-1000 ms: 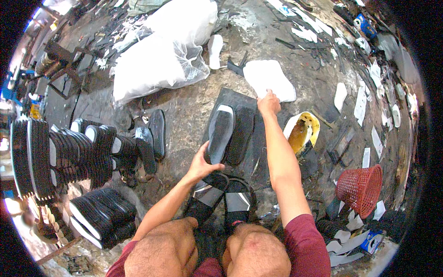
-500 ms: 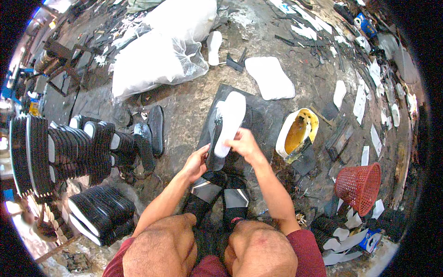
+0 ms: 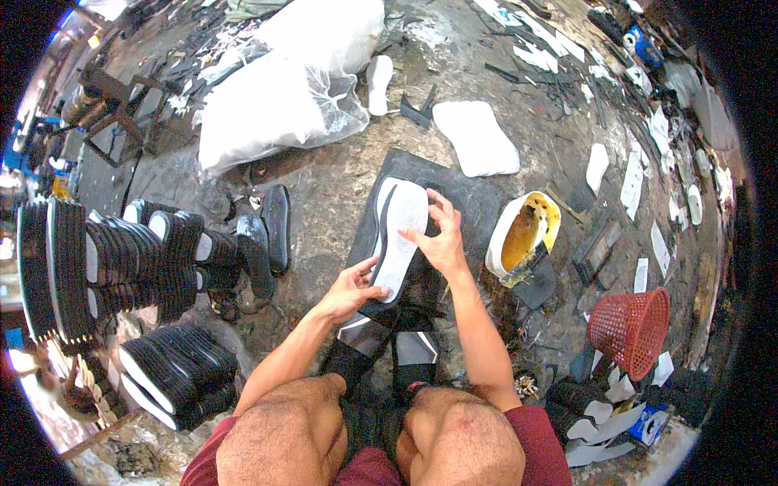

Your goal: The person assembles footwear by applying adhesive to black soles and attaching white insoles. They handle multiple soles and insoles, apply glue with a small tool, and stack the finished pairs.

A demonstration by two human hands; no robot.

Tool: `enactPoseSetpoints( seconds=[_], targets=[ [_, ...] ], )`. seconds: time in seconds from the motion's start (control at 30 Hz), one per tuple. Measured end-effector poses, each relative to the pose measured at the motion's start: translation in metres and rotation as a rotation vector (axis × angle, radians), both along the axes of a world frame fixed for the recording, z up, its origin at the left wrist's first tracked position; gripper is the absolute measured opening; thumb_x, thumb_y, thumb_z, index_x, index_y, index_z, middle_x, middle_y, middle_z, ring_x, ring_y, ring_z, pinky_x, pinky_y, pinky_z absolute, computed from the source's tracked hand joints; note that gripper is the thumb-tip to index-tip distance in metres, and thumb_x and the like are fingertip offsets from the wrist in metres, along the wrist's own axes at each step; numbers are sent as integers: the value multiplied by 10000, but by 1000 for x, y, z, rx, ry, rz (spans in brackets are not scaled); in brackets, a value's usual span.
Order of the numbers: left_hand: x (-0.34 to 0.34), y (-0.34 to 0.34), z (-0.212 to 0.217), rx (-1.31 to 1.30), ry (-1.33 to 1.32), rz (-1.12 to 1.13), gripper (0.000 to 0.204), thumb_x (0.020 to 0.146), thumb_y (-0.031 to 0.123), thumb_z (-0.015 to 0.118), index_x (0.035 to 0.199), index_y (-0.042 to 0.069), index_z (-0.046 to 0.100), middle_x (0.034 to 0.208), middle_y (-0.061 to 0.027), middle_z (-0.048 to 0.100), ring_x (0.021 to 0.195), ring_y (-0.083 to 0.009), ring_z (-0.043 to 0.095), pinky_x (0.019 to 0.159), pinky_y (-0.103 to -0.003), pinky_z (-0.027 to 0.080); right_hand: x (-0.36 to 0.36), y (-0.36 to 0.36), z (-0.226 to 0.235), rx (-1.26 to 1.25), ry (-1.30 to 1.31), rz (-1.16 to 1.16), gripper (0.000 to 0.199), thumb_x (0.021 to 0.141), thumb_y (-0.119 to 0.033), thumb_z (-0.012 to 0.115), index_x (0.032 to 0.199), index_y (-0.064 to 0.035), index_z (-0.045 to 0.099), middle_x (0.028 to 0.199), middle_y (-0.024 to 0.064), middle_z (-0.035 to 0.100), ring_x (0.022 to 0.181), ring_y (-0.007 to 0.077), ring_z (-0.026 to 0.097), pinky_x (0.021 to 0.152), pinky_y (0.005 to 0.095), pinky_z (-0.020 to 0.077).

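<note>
A white insole (image 3: 403,231) lies lengthwise on a dark shoe sole (image 3: 378,217), whose edge shows along the insole's left side. My left hand (image 3: 353,290) is closed round the heel end, its thumb on the white face. At the wide end, my right hand (image 3: 443,241) grips the right edge, with the thumb on top and the fingers bent at the rim. Beneath them is a dark flat board (image 3: 413,164). Right of my right hand stands a yellow-white cut container (image 3: 554,217) with amber liquid and a dark flat piece in it.
Stacks of dark soles (image 3: 121,263) stand at the left, with another bundle (image 3: 182,368) nearer me. Two loose soles (image 3: 277,227) lie beside them. White plastic sacks (image 3: 267,105) and a white sheet (image 3: 476,138) lie beyond. A red basket (image 3: 628,328) and scraps are at the right.
The white insole has come down and left over the dark sole. My right hand has shifted from its narrow end to its wide end; my left thumb now rests on the heel.
</note>
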State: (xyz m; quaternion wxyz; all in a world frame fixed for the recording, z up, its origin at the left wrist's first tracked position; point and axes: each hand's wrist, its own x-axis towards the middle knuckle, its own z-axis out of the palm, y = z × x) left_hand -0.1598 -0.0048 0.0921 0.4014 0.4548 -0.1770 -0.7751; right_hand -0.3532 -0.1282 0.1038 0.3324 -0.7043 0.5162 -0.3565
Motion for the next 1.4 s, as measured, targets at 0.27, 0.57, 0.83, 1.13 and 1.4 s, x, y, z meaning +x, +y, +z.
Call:
enactPoseSetpoints(
  seconds=[0.27,0.57,0.83,1.13,1.4],
  targets=[
    [-2,-4,23,-70,-107,-91,887,824,-4,786,1549,-33,275,1205,-136,681,1069,-199,656,947,-357,531,-8,-9,-18,439,-364,114,446,705,-285,902,1050,-44,755,1438,203,524,1348,311,490,1081,418,429],
    [-4,-9,34,-162,-486,-191,610,862,40,777,1404,-48,512,1114,-56,709,962,-100,640,850,-273,520,2,-6,22,375,-725,-30,598,796,-58,825,1344,-40,587,1317,138,611,1104,167,627,898,290,532],
    [-2,-7,20,-190,-402,-75,639,853,58,789,1410,-55,497,1129,-43,682,1024,-106,621,881,-281,517,8,-23,11,446,-668,77,521,834,-41,788,1322,-12,606,1195,97,686,1009,151,660,861,297,552],
    [-32,-29,-33,-517,-1575,-240,1340,619,396,916,1570,-40,77,1286,-281,531,1189,-446,510,1056,-484,413,-1,-41,-60,251,-54,-505,509,860,-259,757,1296,-42,611,1177,182,674,1044,314,661,900,409,530],
    [-3,-24,-41,-550,-1446,-12,1229,641,158,798,1585,-15,30,1263,-264,516,1168,-448,485,1028,-528,391,-1,-14,-76,120,191,-310,575,800,-173,774,1329,-71,573,1323,175,552,1192,384,542,1055,475,432]
  ],
)
